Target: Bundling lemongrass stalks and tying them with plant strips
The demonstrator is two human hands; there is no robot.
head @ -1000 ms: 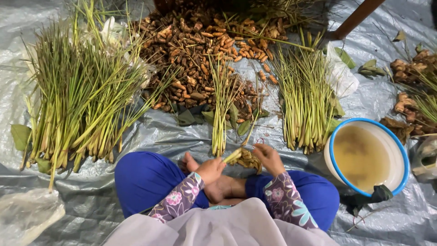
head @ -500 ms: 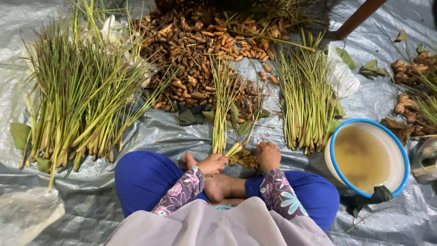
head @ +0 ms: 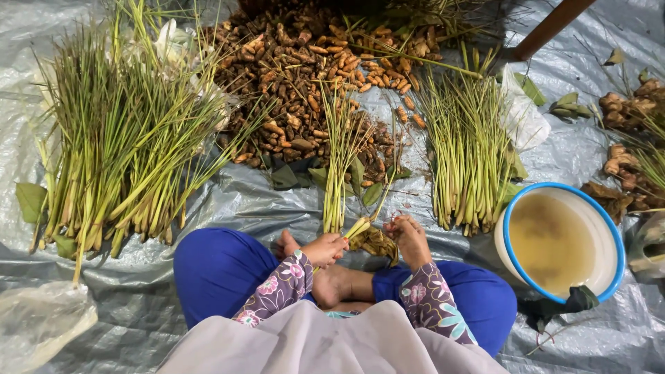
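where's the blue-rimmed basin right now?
In the head view the blue-rimmed basin of murky water sits on the grey tarp at the person's right, just beyond the right knee and right of the small lemongrass bundle.

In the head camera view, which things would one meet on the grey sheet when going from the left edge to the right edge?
Large lemongrass pile → brown root heap → small lemongrass bundle → left hand → right hand → second lemongrass pile → blue-rimmed basin → knobbly roots at the right edge.
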